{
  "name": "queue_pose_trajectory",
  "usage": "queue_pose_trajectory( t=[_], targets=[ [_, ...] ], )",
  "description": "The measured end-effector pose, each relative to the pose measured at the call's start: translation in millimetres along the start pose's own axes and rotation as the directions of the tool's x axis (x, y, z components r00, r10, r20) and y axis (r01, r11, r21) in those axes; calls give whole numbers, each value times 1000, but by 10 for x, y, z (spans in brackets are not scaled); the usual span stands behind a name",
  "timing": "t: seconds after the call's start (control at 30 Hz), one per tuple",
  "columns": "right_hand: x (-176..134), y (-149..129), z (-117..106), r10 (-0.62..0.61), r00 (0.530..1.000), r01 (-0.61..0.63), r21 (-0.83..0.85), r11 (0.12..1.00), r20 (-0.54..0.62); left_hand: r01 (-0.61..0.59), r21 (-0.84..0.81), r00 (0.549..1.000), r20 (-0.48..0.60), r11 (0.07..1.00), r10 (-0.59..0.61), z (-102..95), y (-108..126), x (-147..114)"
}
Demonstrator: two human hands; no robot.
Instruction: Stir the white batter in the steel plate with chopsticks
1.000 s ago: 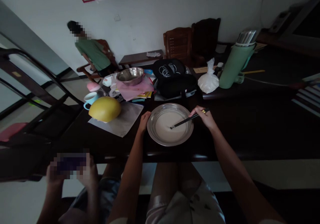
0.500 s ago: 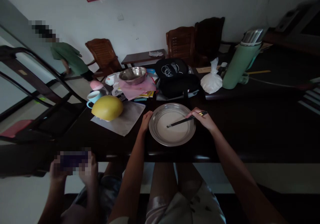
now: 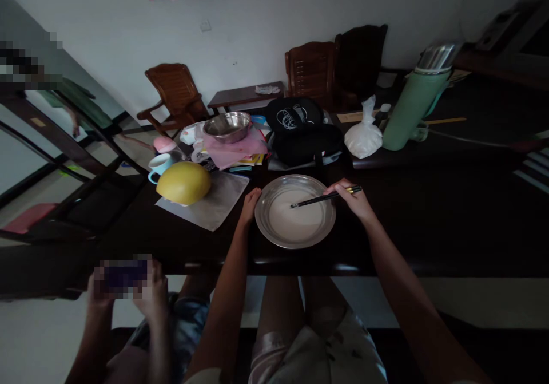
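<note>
On the near side of the dark table (image 3: 429,218) stands the bowl (image 3: 295,183), which the left hand (image 3: 250,206) holds at its left, while the right hand (image 3: 352,197) grips chopsticks (image 3: 315,200) in pale liquid (image 3: 298,224) that looks already even, though stirring seems unfinished.

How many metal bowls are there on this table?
2. The near bowl, with pale liquid in it, is between the left hand and right hand; the far bowl sits on a pink sheet, beyond the yellow fruit. Others could be hidden.
</note>
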State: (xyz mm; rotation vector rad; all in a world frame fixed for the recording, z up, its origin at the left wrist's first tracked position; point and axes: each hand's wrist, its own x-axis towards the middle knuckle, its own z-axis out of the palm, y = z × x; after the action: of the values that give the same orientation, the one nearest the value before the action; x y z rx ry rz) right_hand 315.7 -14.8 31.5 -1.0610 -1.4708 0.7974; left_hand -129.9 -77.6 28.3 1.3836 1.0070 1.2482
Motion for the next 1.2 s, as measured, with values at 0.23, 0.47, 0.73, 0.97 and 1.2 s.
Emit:
queue_pose_trajectory(
  t=[0.23, 0.47, 0.73, 0.97, 1.2],
  targets=[
    [-14, -11, 10, -10, 993, 7, 21, 1000, 121, -239, -179, 918, -361, 954, 162, -1257, -524, -906],
    [-15, 3, -25, 19, 1000, -18, 36, 999, -18, -167, -207, 910, -409, 964, 70, -1387, -552, -1038],
    [-6, -12, 15, -36, 992, 40, -28, 999, 122, -170, 54, 902, -393, 984, 177, -1335, -347, -1199],
    [-21, -14, -11, 76, 997, -78, 71, 994, 34, -190, 88, 925, -317, 978, 209, -1133, -37, -1263],
    [-5, 25, 10, 33, 999, -33, 37, 999, 16, 4, 268, 957, -280, 963, 74, -1096, 14, -1295]
  ],
)
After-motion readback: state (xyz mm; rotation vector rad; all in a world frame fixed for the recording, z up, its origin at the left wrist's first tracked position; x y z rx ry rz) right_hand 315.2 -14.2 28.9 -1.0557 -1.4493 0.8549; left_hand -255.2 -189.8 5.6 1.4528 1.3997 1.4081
